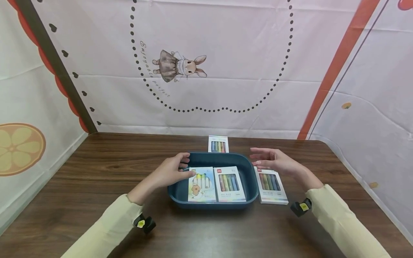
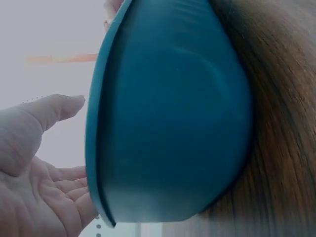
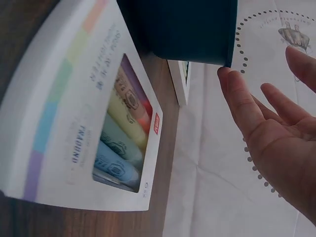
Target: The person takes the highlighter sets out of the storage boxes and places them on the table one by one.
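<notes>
A dark blue plastic basin (image 1: 180, 205) stands on the table, holding a blue-and-white box of markers (image 1: 203, 193) and a white box of markers (image 1: 230, 196) side by side. Over the basin's left rim hovers my left hand (image 1: 171, 171), thumb and fingers apart, its thumb overlapping the left box's top corner in the head view. My right hand (image 1: 279, 162), fingers loosely extended, is at the basin's right rim, above another white marker box (image 1: 274, 195). In the right wrist view that box (image 3: 64, 133) shows pastel markers through its window. Neither hand grips anything.
Behind the basin lies one more white marker box (image 1: 218, 139), partly hidden by the rim. The brown wooden table (image 1: 129, 150) is bordered by a printed white cloth (image 1: 242, 71) at the back and sides.
</notes>
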Demonstrator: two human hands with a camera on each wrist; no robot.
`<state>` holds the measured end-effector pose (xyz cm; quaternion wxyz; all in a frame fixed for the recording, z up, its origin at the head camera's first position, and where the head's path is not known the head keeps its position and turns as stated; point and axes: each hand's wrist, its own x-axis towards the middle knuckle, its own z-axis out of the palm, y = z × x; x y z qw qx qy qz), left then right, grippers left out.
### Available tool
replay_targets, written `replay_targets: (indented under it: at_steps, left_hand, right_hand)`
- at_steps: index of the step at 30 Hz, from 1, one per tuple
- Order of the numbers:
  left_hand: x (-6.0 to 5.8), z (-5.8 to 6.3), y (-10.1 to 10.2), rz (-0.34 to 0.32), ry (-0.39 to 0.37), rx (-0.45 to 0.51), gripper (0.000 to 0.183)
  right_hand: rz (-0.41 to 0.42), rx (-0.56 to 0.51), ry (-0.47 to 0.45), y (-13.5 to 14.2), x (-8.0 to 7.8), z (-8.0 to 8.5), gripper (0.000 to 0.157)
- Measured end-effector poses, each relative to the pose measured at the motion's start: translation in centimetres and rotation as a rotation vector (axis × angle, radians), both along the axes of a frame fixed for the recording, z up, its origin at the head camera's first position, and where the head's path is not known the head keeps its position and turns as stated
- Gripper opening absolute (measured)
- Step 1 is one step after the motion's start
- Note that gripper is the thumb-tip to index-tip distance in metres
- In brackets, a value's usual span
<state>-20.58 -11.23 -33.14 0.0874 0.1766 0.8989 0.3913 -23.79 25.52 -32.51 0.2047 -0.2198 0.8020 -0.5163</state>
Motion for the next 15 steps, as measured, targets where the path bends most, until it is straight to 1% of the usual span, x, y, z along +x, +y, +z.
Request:
replay_targets:
  at_steps: [5,9,15]
  left_hand:
    - [-0.4,0.2,0.4,-0.005,-0.016,-0.066,0.062]
    - [-0.7,0.4,0.7,-0.005,-0.046,-0.105,0.061]
    - [-0.8,0.7,1.5,-0.034,-0.077,-0.203,0.061]
  right_hand:
    - [0.013,0.012,-0.003,0.0,0.6,-0.4,0.06]
    - [0.018,0.018,-0.004,0.0,1.1,-0.7,0.059]
    - [0.023,0.027,0.004,-0.1,1.5,-1.2,0.055]
